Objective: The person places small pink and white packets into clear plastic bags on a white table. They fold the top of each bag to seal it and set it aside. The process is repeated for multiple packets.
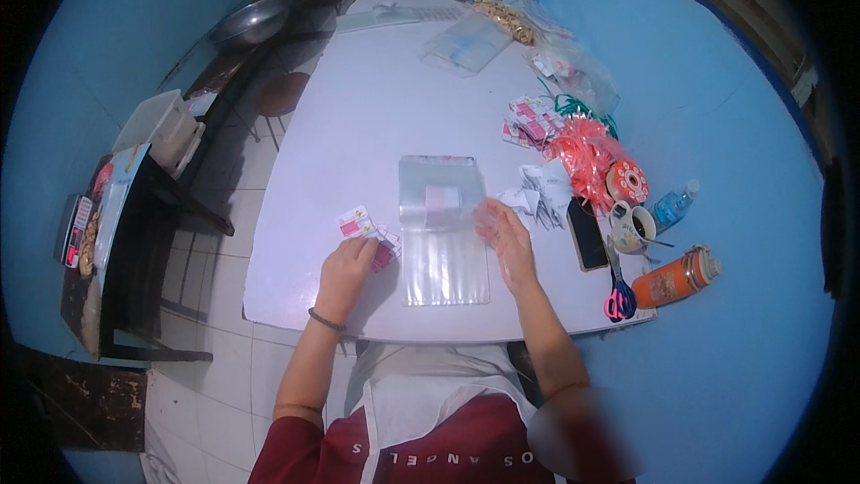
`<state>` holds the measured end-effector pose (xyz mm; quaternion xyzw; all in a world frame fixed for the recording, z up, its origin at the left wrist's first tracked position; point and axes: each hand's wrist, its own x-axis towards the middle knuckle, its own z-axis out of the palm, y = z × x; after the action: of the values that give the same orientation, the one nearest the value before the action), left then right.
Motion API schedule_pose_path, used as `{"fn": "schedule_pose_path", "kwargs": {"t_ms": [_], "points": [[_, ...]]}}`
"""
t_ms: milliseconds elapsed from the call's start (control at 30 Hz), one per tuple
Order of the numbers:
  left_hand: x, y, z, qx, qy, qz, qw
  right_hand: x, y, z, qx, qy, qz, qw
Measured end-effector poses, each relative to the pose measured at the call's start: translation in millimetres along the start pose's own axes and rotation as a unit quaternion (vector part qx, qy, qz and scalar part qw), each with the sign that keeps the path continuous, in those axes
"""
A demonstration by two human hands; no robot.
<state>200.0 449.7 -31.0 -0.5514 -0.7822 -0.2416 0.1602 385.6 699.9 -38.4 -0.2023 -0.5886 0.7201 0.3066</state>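
Note:
A stack of clear plastic bags [445, 269] lies flat on the table before me, with a pale rectangular label [442, 207] showing in its upper half. To the left of the bags, my left hand [346, 269] has its fingers drawn together on a pink and white printed label [356, 222]; the fingertips are partly hidden. More such labels [384, 252] lie fanned out under and beside that hand. My right hand [505, 238] is at the bags' right edge, fingers slightly blurred and apart. Whether it touches the plastic is hard to tell.
Along the table's right side are small white packets [547, 191], pink ribbon [579, 158], a ribbon spool [627, 181], a phone [587, 234], a cup [631, 227], scissors [619, 296] and an orange bottle [675, 277]. More labels [534, 119] are piled farther back. A side table [124, 175] holds a scale [72, 232].

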Motion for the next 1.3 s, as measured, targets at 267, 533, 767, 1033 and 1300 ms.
{"fn": "schedule_pose_path", "kwargs": {"t_ms": [267, 533, 767, 1033, 1300], "points": [[-15.9, 0.7, 3.1, -0.087, -0.014, -0.025, 0.996, -19.2, 17.2, 5.7, -0.127, -0.008, -0.090, 0.988], [-10.0, 7.0, 1.6, -0.068, -0.093, -0.051, 0.992, -38.7, 19.7, 12.8, -0.114, -0.032, -0.028, 0.993], [-7.8, 3.6, 2.1, -0.120, -0.076, -0.079, 0.987, -41.2, 20.2, 18.4, -0.136, -0.040, -0.058, 0.988], [-8.9, -0.4, 8.2, -0.226, -0.029, -0.197, 0.954, -44.5, 20.0, 29.7, -0.124, -0.044, -0.075, 0.988], [0.9, 15.9, -2.9, -0.118, 0.106, -0.196, 0.968, -53.3, -0.8, 58.9, -0.137, -0.065, -0.078, 0.985]]}}
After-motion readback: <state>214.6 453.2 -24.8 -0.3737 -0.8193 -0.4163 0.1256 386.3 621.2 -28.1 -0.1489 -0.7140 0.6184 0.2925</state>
